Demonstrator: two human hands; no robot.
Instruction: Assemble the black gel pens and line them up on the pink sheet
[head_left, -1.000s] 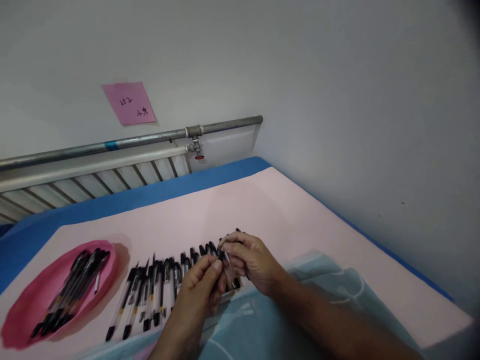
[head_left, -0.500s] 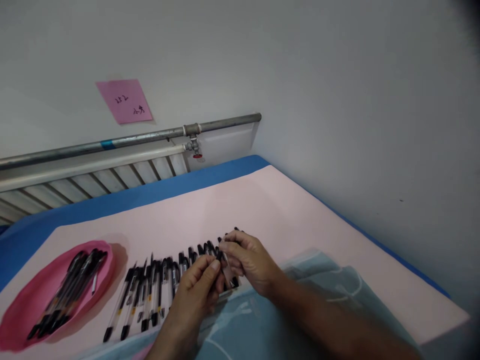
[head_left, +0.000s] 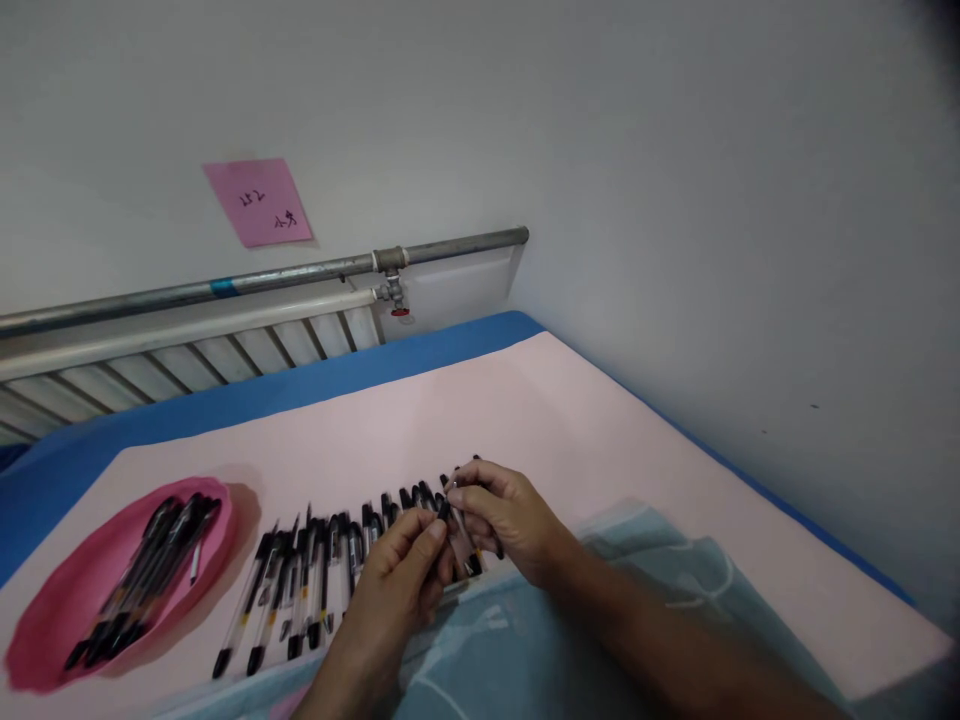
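My left hand [head_left: 409, 560] pinches a small black pen part [head_left: 444, 509], probably a cap, between thumb and fingertips. Close beside it, my right hand [head_left: 506, 515] is closed, with a small shiny tip just showing at the fingertips; what it belongs to is mostly hidden. Both hands sit over the right end of a row of black-capped pens [head_left: 244, 610] with clear barrels. Several pen parts lie among them, small metallic tips [head_left: 328, 623] included. My hands cover part of the row.
At the left, a pink oval tray [head_left: 45, 620] holds several black pens [head_left: 146, 575] and a thin white piece [head_left: 195, 563]. Pale pink sheeting [head_left: 480, 410] covers the blue tabletop [head_left: 300, 385]. A radiator [head_left: 217, 365] and pipe [head_left: 300, 272] run along the wall. Light-blue fabric [head_left: 517, 650] lies below my hands.
The whole view has shifted slightly, so things appear a little further right. My hands stay close together, with only slight finger movement; the shiny tip at my right fingertips shows more clearly.
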